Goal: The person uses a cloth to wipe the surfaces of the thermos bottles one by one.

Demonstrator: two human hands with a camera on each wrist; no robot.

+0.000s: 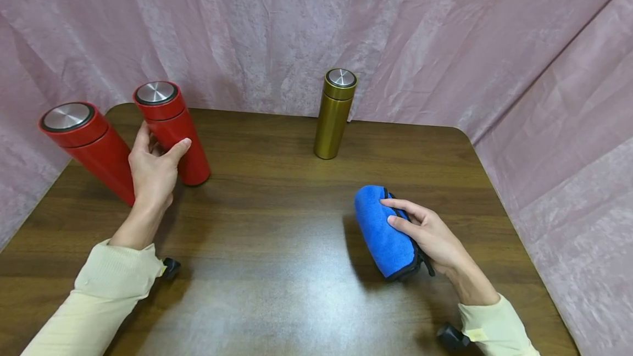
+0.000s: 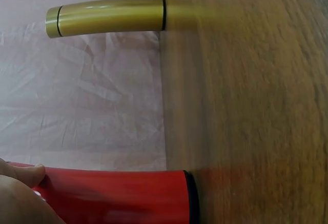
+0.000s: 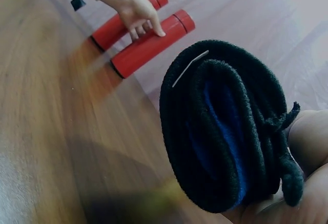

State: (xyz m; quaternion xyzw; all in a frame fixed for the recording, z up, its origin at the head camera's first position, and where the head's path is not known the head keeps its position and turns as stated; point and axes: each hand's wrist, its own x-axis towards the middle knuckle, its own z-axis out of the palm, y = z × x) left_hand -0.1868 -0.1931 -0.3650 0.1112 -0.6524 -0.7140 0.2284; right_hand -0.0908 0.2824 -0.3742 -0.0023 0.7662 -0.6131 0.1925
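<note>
My left hand point(image 1: 154, 172) grips a red thermos bottle point(image 1: 190, 150), with the thumb across its near side and the fingers on its left side. The bottle stands upright on the wooden table with its silver-topped lid on. Close by on the left is a second red bottle point(image 1: 106, 150), with the back of my hand right at its side. In my right hand point(image 1: 435, 235) is a rolled blue towel point(image 1: 383, 229) with black edging, gripped from its right side. The right wrist view shows the dark end of the roll point(image 3: 220, 126) and its short black cord point(image 3: 292, 178).
A gold thermos bottle point(image 1: 333, 120) stands near the table's back edge. Pink curtains point(image 1: 277, 32) hang behind the table point(image 1: 257, 196) and along its right side. Small black cameras point(image 1: 170, 268) are worn on both wrists.
</note>
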